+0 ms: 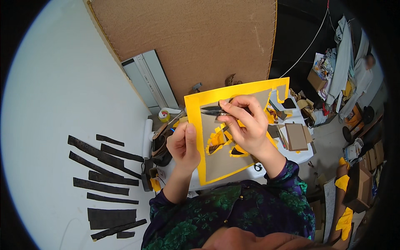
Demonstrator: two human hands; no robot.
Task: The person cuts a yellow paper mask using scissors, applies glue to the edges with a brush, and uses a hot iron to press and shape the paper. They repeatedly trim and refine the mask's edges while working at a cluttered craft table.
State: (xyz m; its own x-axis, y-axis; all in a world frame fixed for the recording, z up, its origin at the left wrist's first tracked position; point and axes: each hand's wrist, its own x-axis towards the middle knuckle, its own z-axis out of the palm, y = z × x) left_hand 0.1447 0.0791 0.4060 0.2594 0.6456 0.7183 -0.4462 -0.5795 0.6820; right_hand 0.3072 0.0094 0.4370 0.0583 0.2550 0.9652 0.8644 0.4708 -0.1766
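A flat grey-beige panel (218,167) with a yellow border (238,90) is held up in front of me, slightly tilted. Its cut-out openings have notched yellow edging (214,139), folded or ragged in places. My left hand (183,146) pinches the panel's left border between thumb and fingers. Over the panel's upper middle, my right hand (246,125) grips a slim dark tool (211,111) with a pointed tip, like tweezers or small snips; its exact kind is unclear. The tip points left, close to the inner edge of the yellow border. My right fingers hide its rear part.
Behind the panel stands a white-covered table (306,157) with brown boards (296,136) and yellow scraps. A tape roll (164,115) and a ruler-topped board (148,81) are at the far left. Black strips (102,186) hang on the white wall. Boxes (359,186) and a person (361,79) are at right.
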